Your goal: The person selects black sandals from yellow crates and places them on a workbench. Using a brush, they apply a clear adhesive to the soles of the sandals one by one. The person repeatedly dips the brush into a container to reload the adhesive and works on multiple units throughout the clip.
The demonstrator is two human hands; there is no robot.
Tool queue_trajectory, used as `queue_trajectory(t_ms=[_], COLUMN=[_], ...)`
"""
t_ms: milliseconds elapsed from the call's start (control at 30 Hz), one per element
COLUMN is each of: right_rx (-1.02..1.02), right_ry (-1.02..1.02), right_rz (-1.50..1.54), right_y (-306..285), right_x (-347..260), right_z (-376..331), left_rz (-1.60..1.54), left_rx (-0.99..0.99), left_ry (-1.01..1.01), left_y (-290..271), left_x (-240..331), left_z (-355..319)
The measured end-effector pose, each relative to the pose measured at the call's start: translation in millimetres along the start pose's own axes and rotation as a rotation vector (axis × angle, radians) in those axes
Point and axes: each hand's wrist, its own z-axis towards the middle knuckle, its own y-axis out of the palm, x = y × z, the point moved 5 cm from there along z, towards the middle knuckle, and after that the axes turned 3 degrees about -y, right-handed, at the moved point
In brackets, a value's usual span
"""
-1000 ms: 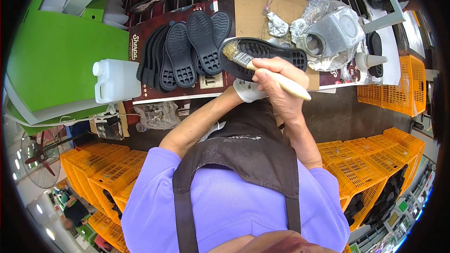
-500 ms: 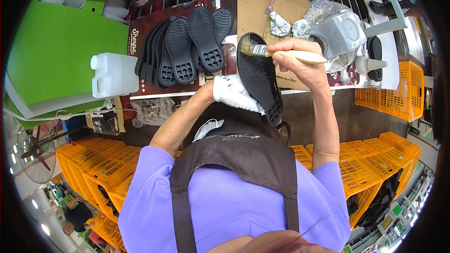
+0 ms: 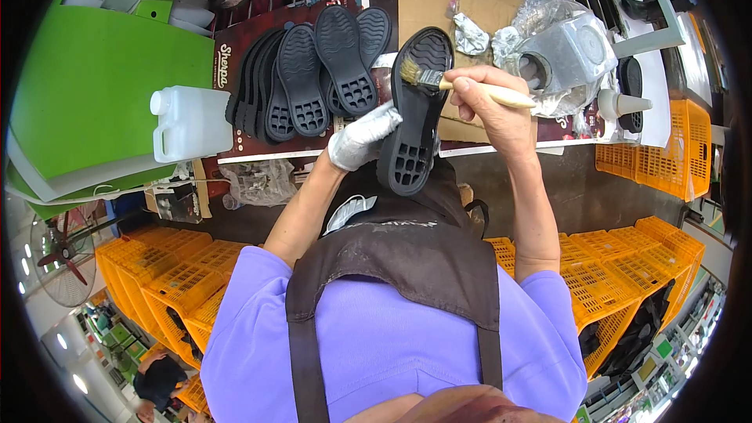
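"Where did we find the black shoe sole [image 3: 413,113], and what held it?"

"We saw its wavy-ribbed end pointing away from the wearer, and its pocketed end overlapping the dark apron [image 3: 392,266] from our viewpoint. The white-gloved left hand [image 3: 362,139] grasped it, the thumb meeting its left edge about midway along. The other fingers were mostly hidden beneath the sole; we took them to be supporting it, though we couldn't be sure."

"And the right hand [image 3: 495,98]?"

"We saw its bare fingers closed around the pale handle of a brush [image 3: 430,77], just behind the metal collar. They sat to the right of the sole's upper half, and the bristles reached leftward over the ribbed part."

"What did we have around them?"

"To the left we had a fanned row of black soles [image 3: 301,82], with a white jug [image 3: 197,125] farther out. To the right, a translucent container [image 3: 576,51] lay among crumpled plastic [image 3: 544,12], near a pale nozzle cap [image 3: 624,104]. Brown cardboard [image 3: 427,4] lay beyond the sole."
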Motion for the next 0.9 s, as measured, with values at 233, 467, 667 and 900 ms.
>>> queue_trajectory(t_ms=[233,467,667,900], right_rx=[-0.029,-0.029,-0.083,-0.161], right_ry=[0.036,0.009,0.007,-0.039], right_rz=[0.043,-0.003,-0.036,-0.069], right_y=[15.4,27.6,35.4,37.0], right_x=[5.6,1.7,-6.0,-25.9], right_z=[-17.6,-33.0,-40.0,-38.8], left_rz=[-0.276,-0.394,-0.313,-0.11], left_rx=[0.161,0.163,0.251,0.429], left_ry=[0.087,0.252,0.315,0.378], left_y=[-16.4,-28.8,-16.3,-8.4], left_x=[-8.6,-8.0,2.9,15.9], left_z=[-3.5,-0.7,6.2,-0.4])
